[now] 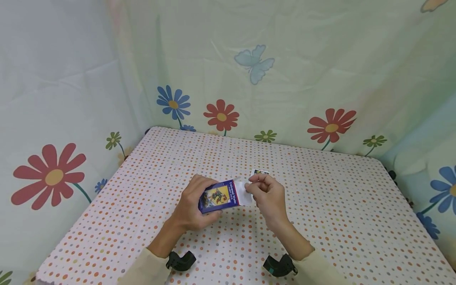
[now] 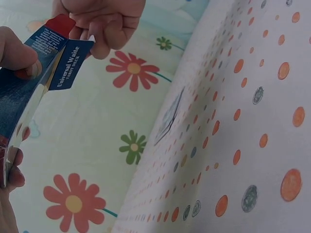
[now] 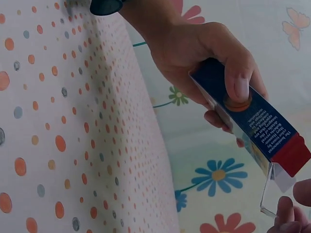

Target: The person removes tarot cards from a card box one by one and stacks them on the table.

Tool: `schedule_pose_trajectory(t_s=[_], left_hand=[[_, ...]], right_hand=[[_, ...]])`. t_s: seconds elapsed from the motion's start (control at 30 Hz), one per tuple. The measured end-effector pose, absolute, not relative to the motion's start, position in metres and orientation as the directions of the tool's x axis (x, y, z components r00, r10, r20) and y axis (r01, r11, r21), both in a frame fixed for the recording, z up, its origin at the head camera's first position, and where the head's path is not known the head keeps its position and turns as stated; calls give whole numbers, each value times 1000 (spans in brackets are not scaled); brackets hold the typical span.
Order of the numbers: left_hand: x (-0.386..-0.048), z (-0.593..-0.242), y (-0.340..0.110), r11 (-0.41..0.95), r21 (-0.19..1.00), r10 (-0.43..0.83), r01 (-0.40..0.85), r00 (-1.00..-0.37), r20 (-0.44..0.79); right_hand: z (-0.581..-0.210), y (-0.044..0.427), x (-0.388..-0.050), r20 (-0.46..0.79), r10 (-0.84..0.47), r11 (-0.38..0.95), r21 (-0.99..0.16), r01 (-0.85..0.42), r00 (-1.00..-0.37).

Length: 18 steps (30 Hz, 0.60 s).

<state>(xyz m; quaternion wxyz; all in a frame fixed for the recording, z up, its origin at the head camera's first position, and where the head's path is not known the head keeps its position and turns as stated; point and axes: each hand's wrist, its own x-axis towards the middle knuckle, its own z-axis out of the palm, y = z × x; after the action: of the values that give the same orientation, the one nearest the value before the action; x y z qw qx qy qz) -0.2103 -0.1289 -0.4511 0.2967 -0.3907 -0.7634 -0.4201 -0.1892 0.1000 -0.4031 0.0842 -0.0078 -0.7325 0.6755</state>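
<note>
A blue tarot deck box [image 1: 217, 196] with a yellow picture panel is gripped by my left hand [image 1: 192, 204], thumb on one side and fingers on the other. Its end is open, the lid flap [image 2: 70, 64] standing out, with a red side flap [image 3: 292, 156] beside it. My right hand [image 1: 268, 198] pinches the white inner side of the lid flap at its edge; the fingertips partly hide that edge. Just beyond the right hand, a picture card [image 1: 261, 171] lies on the table, partly covered by the fingers. The box's contents cannot be seen.
A polka-dot cloth covers the table [image 1: 320, 221]. Behind and to the sides hang curtains [image 1: 285, 87] printed with flowers and butterflies. Each wrist wears a black camera mount [image 1: 181, 261].
</note>
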Motion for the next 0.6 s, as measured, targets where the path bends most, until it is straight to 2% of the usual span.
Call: schedule_pose_trajectory(t_s=[0.3, 0.6], left_hand=[[-211, -449, -130, 338, 408, 341, 848, -514, 787], [-212, -451, -130, 314, 390, 343, 866, -487, 804]], right_hand=[[-409, 89, -184, 122, 1, 206, -971, -120, -992], [-411, 83, -182, 34, -43, 215, -976, -43, -998]])
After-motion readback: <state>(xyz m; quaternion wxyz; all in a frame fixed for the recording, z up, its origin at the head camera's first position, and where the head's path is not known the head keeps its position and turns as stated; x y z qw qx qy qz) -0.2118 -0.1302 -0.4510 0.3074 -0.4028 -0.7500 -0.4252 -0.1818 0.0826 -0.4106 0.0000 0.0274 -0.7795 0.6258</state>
